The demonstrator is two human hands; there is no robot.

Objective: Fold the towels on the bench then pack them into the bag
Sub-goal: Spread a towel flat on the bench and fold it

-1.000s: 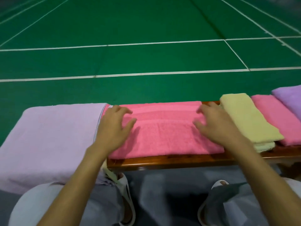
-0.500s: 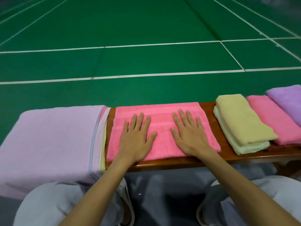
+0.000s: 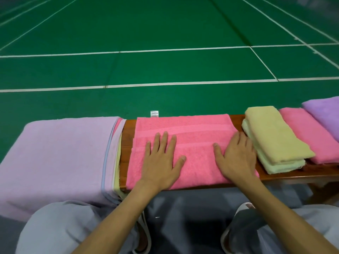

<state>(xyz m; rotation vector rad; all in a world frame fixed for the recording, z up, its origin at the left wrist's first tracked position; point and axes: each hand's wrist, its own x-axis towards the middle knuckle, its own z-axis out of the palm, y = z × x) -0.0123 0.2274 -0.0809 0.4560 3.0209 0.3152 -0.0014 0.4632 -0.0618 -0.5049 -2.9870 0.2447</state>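
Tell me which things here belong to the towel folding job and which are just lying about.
Job: flat pink towel under the left hand and right hand; folded yellow towel; folded pink towel; purple towel; lilac towel pile; bench. No bag in view.
Just there: green court floor; white shoes.

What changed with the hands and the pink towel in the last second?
A second ago both hands were curled at the far corners of the pink towel. Now the left hand and right hand lie flat on it, and they have slid apart, the right one reaching its end beside the yellow towel. Nothing is gripped. That towel and the lilac pile stayed put.
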